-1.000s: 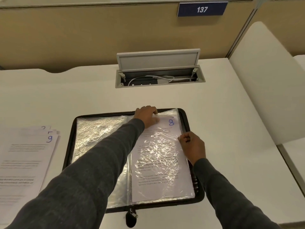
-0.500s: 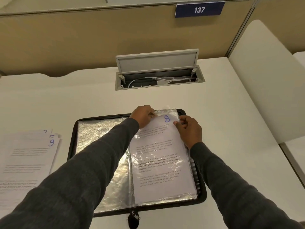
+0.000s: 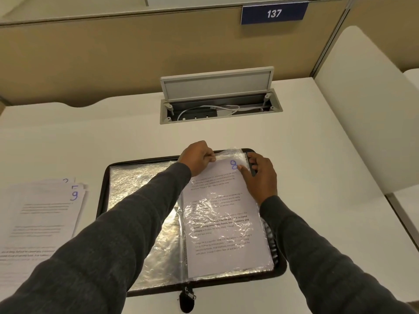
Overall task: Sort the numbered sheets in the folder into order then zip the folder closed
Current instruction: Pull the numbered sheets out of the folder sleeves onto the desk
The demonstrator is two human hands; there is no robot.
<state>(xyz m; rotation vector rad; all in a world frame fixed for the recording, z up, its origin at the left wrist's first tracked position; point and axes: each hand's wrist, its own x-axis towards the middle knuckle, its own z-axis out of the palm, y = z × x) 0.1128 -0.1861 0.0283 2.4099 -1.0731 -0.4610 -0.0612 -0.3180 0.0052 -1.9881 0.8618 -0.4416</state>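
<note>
The black folder (image 3: 102, 200) lies open on the white surface (image 3: 322, 177), directly in front of the person. Its right page holds the sheet marked 8 (image 3: 217, 200) inside a clear sleeve (image 3: 233, 153). The left page shows only crinkled empty sleeves (image 3: 140, 184).

The left hand (image 3: 198, 158) has its fingers curled, pinching the sleeve's top edge. The right hand (image 3: 260, 175) sets its thumb on the sheet beside the 8 and its fingers over the folder's right rim. Whether it grips the sheet I cannot tell. Both grey sleeves cross the folder, and the left forearm covers much of the spine.

A loose stack of sheets (image 3: 38, 214) lies just left of the folder, fanned, with a 9 on top. It runs off the left and near edges of the view.

Behind the folder, with bare surface between, a cable box (image 3: 221, 111) is sunk into the surface, its lid (image 3: 217, 85) standing up. A tan partition (image 3: 113, 53) with a blue sign (image 3: 274, 13) reading 137 closes the back. A white side panel (image 3: 362, 109) bounds the right, leaving a bare strip beside the folder.

The zip pull (image 3: 187, 300) hangs at the folder's near edge, close to the surface's front.
</note>
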